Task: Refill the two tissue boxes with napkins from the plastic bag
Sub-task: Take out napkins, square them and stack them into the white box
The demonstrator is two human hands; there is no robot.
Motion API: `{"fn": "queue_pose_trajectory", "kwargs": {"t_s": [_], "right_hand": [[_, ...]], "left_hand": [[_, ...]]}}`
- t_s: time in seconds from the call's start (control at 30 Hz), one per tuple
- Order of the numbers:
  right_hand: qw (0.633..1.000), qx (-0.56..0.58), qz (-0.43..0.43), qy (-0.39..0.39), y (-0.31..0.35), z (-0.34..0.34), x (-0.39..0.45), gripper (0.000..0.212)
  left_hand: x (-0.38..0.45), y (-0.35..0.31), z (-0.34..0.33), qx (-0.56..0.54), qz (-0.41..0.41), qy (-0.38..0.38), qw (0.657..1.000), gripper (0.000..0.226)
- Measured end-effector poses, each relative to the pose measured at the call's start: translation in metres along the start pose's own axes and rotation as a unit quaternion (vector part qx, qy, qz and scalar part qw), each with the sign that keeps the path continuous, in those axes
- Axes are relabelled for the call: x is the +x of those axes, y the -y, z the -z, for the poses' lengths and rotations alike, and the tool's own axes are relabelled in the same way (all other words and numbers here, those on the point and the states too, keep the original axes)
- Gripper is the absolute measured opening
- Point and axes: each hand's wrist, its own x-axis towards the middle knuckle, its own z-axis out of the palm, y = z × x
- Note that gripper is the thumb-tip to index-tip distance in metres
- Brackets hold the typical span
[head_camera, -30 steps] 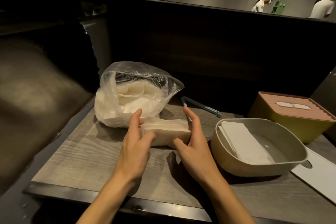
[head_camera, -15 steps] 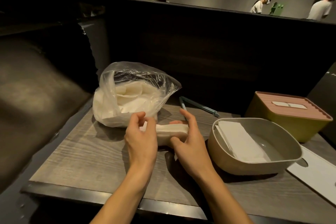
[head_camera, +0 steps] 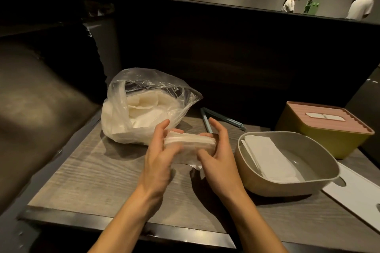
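A stack of white napkins (head_camera: 190,142) is held between my left hand (head_camera: 158,156) and my right hand (head_camera: 218,156), just above the wooden table (head_camera: 92,172). Behind the hands lies a clear plastic bag (head_camera: 144,109), open at the top and full of napkins. To the right stands an open beige tissue box (head_camera: 257,185) with a few napkins leaning inside. Its white lid (head_camera: 357,193) lies flat at the far right. Behind it stands a yellow tissue box with a pink lid (head_camera: 324,129), closed.
Blue-grey tongs (head_camera: 218,119) lie on the table behind my right hand. A dark partition wall rises behind the table and a dark bench seat sits at the left. Two persons in white stand far back on the right.
The napkin stack has been lifted off the table and squeezed between both hands, now held slightly higher and closer to me. My left hand looks blurred from motion.
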Motion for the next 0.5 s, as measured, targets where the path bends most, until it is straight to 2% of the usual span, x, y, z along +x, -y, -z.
{"fn": "queue_pose_trajectory", "kwargs": {"t_s": [0.03, 0.1, 0.2, 0.3, 0.43, 0.5], "right_hand": [[1.000, -0.013, 0.003, 0.006, 0.0000, 0.0008, -0.0019, 0.078], [1.000, -0.027, 0.012, 0.006, 0.0014, 0.0013, -0.0042, 0.079], [1.000, -0.007, 0.016, -0.001, 0.0002, -0.0001, -0.0021, 0.079], [0.999, -0.034, 0.005, 0.012, -0.0043, -0.0024, 0.0002, 0.080], [0.998, -0.053, 0.018, 0.039, -0.0028, -0.0066, -0.0022, 0.071], [0.998, -0.054, 0.032, 0.022, -0.0002, -0.0050, -0.0024, 0.059]], "left_hand": [[-0.0014, 0.0014, 0.0027, 0.027, -0.011, 0.011, 1.000, 0.055], [-0.0017, 0.0021, 0.0051, 0.088, -0.035, -0.013, 0.995, 0.067], [-0.0002, 0.0043, 0.0077, 0.080, -0.046, -0.047, 0.995, 0.064], [-0.0026, 0.0058, 0.0081, 0.120, -0.054, -0.038, 0.991, 0.066], [-0.0017, 0.0069, 0.0066, 0.109, -0.056, -0.028, 0.992, 0.052], [-0.0011, 0.0060, 0.0080, 0.095, -0.063, -0.036, 0.993, 0.044]]}}
